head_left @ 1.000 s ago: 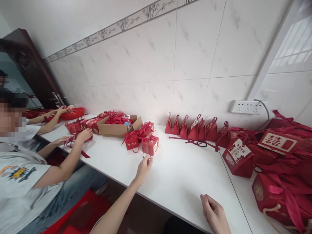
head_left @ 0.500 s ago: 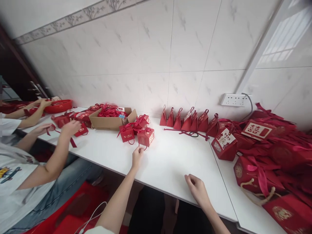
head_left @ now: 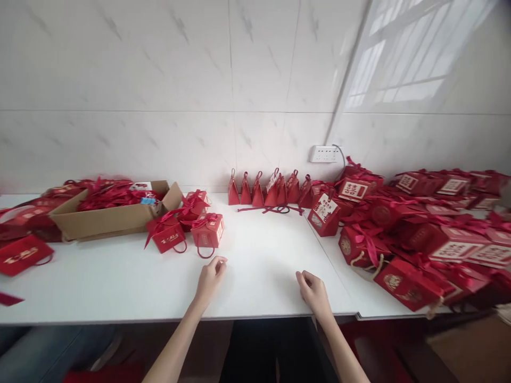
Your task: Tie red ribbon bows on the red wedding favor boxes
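My left hand (head_left: pixel 211 275) hovers over or rests on the white table, its fingers curled together with nothing visible in them. Just beyond it sits a small red gift box (head_left: pixel 208 233) with a ribbon bow and a cord handle lying toward me; hand and handle are apart. Two more red boxes touch it: one box with gold lettering (head_left: pixel 166 236) and another behind (head_left: pixel 194 206). On the right, my right hand (head_left: pixel 313 290) is closed in a loose fist near the table's front edge, with nothing showing in it.
A cardboard carton (head_left: pixel 107 227) of red ribbons stands at left, beside more red boxes (head_left: pixel 26 254). Several pointed red boxes (head_left: pixel 257 192) line the wall, with loose ribbons (head_left: pixel 261 209) before them. A large heap of red boxes (head_left: pixel 415 229) fills the right. A power strip (head_left: pixel 325 154) hangs on the wall.
My view has turned right, and the co-worker's arms are out of sight. My left hand has let go of the box's cord handle and drawn back. The right hand stays closed.
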The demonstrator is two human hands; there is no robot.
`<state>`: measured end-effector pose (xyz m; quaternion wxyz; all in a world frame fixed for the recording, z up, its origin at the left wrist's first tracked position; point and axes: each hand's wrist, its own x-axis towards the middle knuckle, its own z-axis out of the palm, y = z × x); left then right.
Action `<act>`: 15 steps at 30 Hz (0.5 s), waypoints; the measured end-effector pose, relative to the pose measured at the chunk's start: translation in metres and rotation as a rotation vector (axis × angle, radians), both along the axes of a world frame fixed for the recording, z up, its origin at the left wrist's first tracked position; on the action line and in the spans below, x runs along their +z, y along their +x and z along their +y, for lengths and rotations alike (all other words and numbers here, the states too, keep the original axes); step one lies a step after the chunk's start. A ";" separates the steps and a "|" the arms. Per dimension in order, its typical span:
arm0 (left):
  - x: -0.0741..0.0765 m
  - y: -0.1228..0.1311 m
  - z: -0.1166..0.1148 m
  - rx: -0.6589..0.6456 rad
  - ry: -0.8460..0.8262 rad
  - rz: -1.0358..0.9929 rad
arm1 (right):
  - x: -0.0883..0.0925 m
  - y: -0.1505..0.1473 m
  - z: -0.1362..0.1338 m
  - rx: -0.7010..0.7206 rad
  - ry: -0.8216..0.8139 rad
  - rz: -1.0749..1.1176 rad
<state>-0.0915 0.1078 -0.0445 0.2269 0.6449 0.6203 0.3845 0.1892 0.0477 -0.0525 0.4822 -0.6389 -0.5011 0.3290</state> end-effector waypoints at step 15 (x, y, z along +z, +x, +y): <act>0.002 0.004 0.002 -0.090 0.067 0.128 | 0.004 0.003 -0.001 -0.084 0.042 0.012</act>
